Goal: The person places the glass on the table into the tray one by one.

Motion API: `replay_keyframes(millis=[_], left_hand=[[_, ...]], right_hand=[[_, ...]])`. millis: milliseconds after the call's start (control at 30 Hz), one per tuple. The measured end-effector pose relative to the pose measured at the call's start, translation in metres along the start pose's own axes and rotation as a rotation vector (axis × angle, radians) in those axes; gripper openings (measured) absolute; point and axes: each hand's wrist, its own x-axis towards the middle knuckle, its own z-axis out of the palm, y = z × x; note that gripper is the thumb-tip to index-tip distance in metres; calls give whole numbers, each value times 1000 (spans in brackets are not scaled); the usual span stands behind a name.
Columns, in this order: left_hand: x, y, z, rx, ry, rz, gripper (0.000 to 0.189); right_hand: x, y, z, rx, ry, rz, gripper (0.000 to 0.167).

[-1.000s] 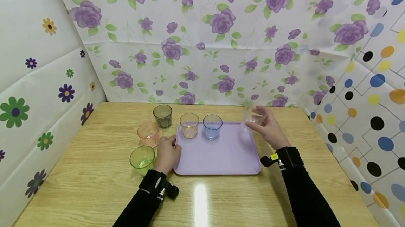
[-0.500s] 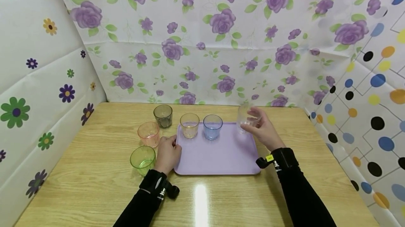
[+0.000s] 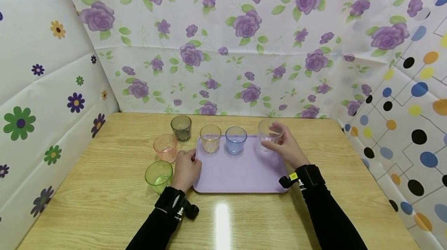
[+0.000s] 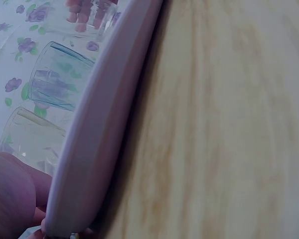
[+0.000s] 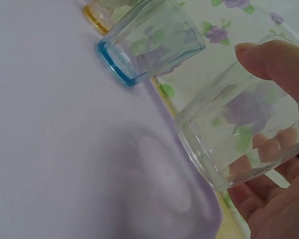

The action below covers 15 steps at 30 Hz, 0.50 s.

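Clear tumbler gripped by the right hand, above the lilac tray

Thumb and curled fingers clasp its sides, seemingly to leave the base free; the blue tumbler stands near, to their left. The left hand grips the tray's left edge, probably steadying it. Both black-sleeved forearms slant inward.

The person wears a long black left sleeve and a matching right sleeve. A black left wristband carries a small rounded left camera; the black right wristband has a similar right camera, marked by a bright yellow label.
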Motion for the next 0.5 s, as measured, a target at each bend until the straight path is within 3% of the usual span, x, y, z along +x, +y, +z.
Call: replay_keyframes(millis=[500], left_hand=[[0,1,1,10,26,28,47]], right_hand=[[1,7,9,6,-9,24,96]])
